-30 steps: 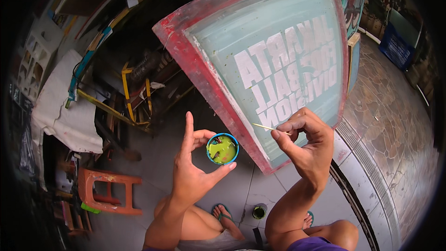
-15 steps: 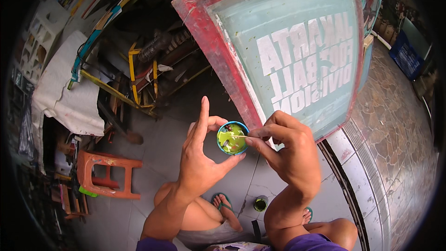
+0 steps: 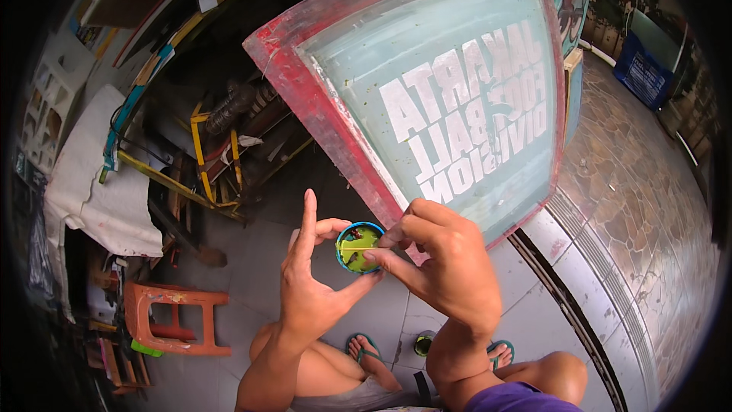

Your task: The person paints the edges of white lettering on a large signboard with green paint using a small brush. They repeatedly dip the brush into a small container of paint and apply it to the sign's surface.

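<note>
My left hand [image 3: 314,278] grips a small round cup with a blue rim [image 3: 341,238], its thumb and fingers on opposite sides and the index finger raised. Inside the cup lies yellow-green liquid [image 3: 352,261] that looks like paint, with dark specks. Between the thumb and fingers of my right hand [image 3: 446,263] is a thin pale stick [image 3: 352,249], its far end in the liquid. Just beyond my hands leans a red-framed silk screen [image 3: 465,53] with pale teal mesh and white mirrored lettering.
A small dark cup [image 3: 424,343] with green inside stands on the tiles between my sandalled feet. To the left is an orange plastic stool [image 3: 179,343]. Yellow metal frames [image 3: 200,156] and a white cloth [image 3: 99,191] clutter the far left. A floor channel [image 3: 568,305] runs along the right.
Both hands, with cup and stick, appear slightly lower and to the left. The stick reaches farther across the cup. The whole view has shifted, with the screen appearing farther left.
</note>
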`<state>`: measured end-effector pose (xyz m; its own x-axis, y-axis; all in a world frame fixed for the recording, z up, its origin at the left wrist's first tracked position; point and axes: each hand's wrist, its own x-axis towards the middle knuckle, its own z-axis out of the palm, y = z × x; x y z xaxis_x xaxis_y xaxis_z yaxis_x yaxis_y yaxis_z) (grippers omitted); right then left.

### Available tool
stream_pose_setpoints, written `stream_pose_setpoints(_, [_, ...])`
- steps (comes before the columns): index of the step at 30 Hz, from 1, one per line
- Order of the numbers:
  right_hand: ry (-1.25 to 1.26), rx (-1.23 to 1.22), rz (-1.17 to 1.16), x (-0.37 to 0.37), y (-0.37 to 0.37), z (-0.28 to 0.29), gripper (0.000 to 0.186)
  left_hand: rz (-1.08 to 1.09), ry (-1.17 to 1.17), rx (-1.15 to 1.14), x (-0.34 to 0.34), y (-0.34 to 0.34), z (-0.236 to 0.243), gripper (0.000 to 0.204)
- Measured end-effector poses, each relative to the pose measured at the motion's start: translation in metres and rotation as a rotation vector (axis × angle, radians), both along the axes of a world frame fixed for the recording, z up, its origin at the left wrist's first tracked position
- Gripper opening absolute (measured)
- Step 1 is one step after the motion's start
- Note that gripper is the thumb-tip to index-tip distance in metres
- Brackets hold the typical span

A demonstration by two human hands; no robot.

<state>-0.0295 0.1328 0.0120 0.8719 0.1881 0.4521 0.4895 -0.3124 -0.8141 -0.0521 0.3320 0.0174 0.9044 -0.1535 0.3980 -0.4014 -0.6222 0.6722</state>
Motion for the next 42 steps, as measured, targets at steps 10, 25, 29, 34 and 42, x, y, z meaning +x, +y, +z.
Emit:
stream_pose_setpoints(10, [-0.046,0.349,-0.423,-0.004,-0.055,-0.007,0.022,-0.073,0.15,-0.318,0.0,0.008,0.003,0.112])
stream_pose_setpoints(25, [0.155,-0.866,0.177,0.023,0.012,-0.029,0.011,0.088,-0.01,-0.288,0.005,0.043,0.025,0.102])
stream_pose_setpoints(29, [0.192,-0.513,0.199,0.026,0.007,0.002,0.017,-0.012,-0.012,-0.327,0.008,0.048,0.022,0.11])
stream_pose_setpoints(34, [0.085,-0.174,-0.052,0.011,0.007,0.063,0.023,-0.021,-0.072,-0.245,0.009,0.049,0.019,0.109])
stream_pose_setpoints(42, [0.091,-0.234,0.031,0.015,0.038,0.041,0.018,0.024,-0.082,-0.24,0.008,0.044,0.012,0.111])
